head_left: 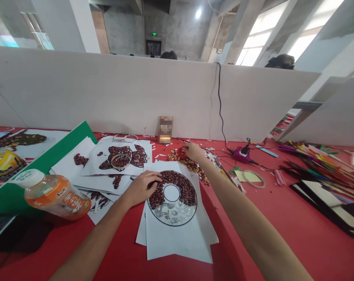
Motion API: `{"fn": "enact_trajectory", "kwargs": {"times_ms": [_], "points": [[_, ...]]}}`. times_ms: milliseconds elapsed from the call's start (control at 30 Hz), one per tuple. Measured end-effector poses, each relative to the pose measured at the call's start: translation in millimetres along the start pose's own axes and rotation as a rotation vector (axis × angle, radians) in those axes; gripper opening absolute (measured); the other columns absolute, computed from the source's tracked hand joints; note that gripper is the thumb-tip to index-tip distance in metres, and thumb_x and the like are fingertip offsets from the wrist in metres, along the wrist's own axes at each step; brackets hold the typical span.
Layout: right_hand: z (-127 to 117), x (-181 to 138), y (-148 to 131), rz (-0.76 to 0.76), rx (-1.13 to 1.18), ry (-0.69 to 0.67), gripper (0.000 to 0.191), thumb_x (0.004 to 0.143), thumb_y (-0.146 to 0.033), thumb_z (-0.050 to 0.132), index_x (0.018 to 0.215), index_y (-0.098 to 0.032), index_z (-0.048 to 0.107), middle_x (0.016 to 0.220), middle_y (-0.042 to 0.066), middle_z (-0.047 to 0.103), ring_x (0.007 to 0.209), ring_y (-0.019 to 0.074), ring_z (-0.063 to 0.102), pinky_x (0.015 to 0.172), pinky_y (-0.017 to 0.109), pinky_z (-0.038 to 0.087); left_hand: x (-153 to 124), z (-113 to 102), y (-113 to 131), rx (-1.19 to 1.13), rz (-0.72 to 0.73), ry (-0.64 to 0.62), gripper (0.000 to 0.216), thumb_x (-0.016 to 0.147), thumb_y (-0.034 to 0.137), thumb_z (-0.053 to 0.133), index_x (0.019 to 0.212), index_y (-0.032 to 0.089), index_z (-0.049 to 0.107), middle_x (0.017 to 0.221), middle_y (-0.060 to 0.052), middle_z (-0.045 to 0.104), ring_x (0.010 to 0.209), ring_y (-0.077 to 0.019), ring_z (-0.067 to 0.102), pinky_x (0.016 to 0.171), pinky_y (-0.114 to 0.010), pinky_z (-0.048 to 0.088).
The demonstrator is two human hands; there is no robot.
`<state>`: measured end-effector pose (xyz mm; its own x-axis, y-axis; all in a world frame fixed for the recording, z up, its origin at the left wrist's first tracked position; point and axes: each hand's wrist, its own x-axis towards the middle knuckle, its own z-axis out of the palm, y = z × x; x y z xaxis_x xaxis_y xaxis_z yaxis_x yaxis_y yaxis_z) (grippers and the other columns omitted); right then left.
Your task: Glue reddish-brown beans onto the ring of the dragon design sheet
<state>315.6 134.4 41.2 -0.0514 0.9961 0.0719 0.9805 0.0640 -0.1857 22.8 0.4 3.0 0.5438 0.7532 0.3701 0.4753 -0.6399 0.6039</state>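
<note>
Resting at the upper left of a ring of glossy dark-red beans (pixel 172 177), the person's left hand (pixel 142 186) had curled fingers; whether they held anything could not be told. The ring covered the upper part of a round black line drawing (pixel 172 215) on a white paper sheet (pixel 177 246), midway between the near and far edges of the red table (pixel 115 242). Near the far edge, the right hand (pixel 193 153) was at a scattered pile of yellow and dark-red kernels (pixel 199 170), fingers bent narrowly together, any grip unclear. Toward the near left corner was an orange-labelled clear bottle (pixel 59 197).
</note>
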Motion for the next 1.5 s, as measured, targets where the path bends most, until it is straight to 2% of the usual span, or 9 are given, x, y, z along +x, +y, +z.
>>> {"fn": "enact_trajectory", "kwargs": {"times_ms": [133, 333, 467, 567, 700, 833, 933, 1233, 1500], "points": [[4.9, 14.9, -13.0, -0.012, -0.077, -0.044, 0.035, 0.1, -0.038, 0.063, 0.128, -0.018, 0.061, 0.129, 0.01, 0.062, 0.109, 0.023, 0.065, 0.093, 0.045, 0.056, 0.0, 0.3, -0.7, -0.013, 0.001, 0.011, 0.028, 0.093, 0.011, 0.054, 0.109, 0.025, 0.073, 0.124, -0.003, 0.071, 0.119, -0.0219, 0.062, 0.108, -0.042, 0.049], [3.8, 13.9, -16.3, -0.016, -0.075, -0.024, 0.035, 0.1, -0.038, 0.063, 0.129, -0.019, 0.06, 0.13, 0.01, 0.061, 0.109, 0.0229, 0.064, 0.092, 0.044, 0.057, -0.1, 0.4, -1.5, -0.019, 0.004, 0.006, 0.029, 0.092, 0.01, 0.054, 0.11, 0.025, 0.073, 0.125, -0.004, 0.071, 0.12, -0.0227, 0.061, 0.108, -0.044, 0.048], [-9.4, -2.4, -17.3, -0.053, 0.042, 0.045, 0.022, 0.1, -0.03, 0.06, 0.114, -0.015, 0.069, 0.113, 0.01, 0.071, 0.102, 0.0222, 0.068, 0.092, 0.039, 0.054, -0.3, -0.2, -0.4, -0.013, -0.001, 0.007, 0.029, 0.092, 0.011, 0.054, 0.109, 0.025, 0.073, 0.124, -0.004, 0.071, 0.12, -0.0226, 0.061, 0.108, -0.043, 0.049], [-16.1, -39.4, -26.1, -0.126, 0.174, 0.104, 0.018, 0.096, -0.018, 0.056, 0.104, -0.015, 0.072, 0.099, 0.008, 0.076, 0.092, 0.0194, 0.07, 0.086, 0.03, 0.052, 0.0, -0.5, -0.3, -0.013, -0.001, 0.002, 0.029, 0.093, 0.011, 0.054, 0.11, 0.026, 0.073, 0.124, -0.003, 0.071, 0.12, -0.0221, 0.061, 0.108, -0.042, 0.048], [-11.0, -116.2, -48.3, -0.239, 0.333, 0.11, 0.016, 0.094, -0.023, 0.059, 0.102, -0.021, 0.073, 0.096, 0.003, 0.078, 0.083, 0.0165, 0.071, 0.078, 0.025, 0.054, 0.2, -0.3, -1.3, -0.017, 0.016, 0.005, 0.028, 0.094, 0.012, 0.053, 0.11, 0.025, 0.072, 0.124, -0.003, 0.071, 0.12, -0.0215, 0.061, 0.108, -0.042, 0.048], [2.3, -180.0, -74.4, -0.338, 0.648, 0.02, 0.014, 0.092, -0.021, 0.061, 0.096, -0.023, 0.074, 0.092, 0.001, 0.078, 0.081, 0.0171, 0.071, 0.073, 0.026, 0.054, -0.3, -0.2, -1.8, -0.01, 0.025, 0.012, 0.027, 0.095, 0.013, 0.053, 0.109, 0.025, 0.072, 0.124, -0.004, 0.071, 0.12, -0.0219, 0.061, 0.108, -0.042, 0.049], [11.9, -202.6, -90.1, -0.383, 0.692, -0.068, 0.013, 0.089, -0.014, 0.065, 0.092, -0.024, 0.073, 0.089, 0.0, 0.076, 0.081, 0.0165, 0.07, 0.073, 0.025, 0.052, -0.5, -0.1, -1.8, -0.008, 0.021, 0.018, 0.028, 0.094, 0.013, 0.052, 0.109, 0.025, 0.072, 0.124, -0.004, 0.071, 0.12, -0.0217, 0.061, 0.108, -0.042, 0.049], [28.1, -208.2, -102.0, -0.534, 0.468, -0.002, 0.015, 0.089, -0.009, 0.071, 0.093, -0.023, 0.074, 0.091, 0.002, 0.071, 0.085, 0.0172, 0.065, 0.08, 0.029, 0.046, -0.3, -0.5, 0.0, 0.003, 0.037, 0.027, 0.028, 0.094, 0.013, 0.052, 0.109, 0.025, 0.072, 0.123, -0.003, 0.071, 0.119, -0.0211, 0.061, 0.107, -0.04, 0.049], [32.4, -209.9, -99.7, -0.556, 0.52, 0.048, 0.015, 0.09, -0.011, 0.071, 0.097, -0.024, 0.073, 0.092, 0.001, 0.072, 0.089, 0.0178, 0.065, 0.081, 0.03, 0.044, -0.2, -0.2, -0.5, 0.006, 0.032, 0.023, 0.027, 0.095, 0.012, 0.053, 0.109, 0.025, 0.072, 0.124, -0.003, 0.071, 0.12, -0.0211, 0.061, 0.108, -0.041, 0.049]]}}
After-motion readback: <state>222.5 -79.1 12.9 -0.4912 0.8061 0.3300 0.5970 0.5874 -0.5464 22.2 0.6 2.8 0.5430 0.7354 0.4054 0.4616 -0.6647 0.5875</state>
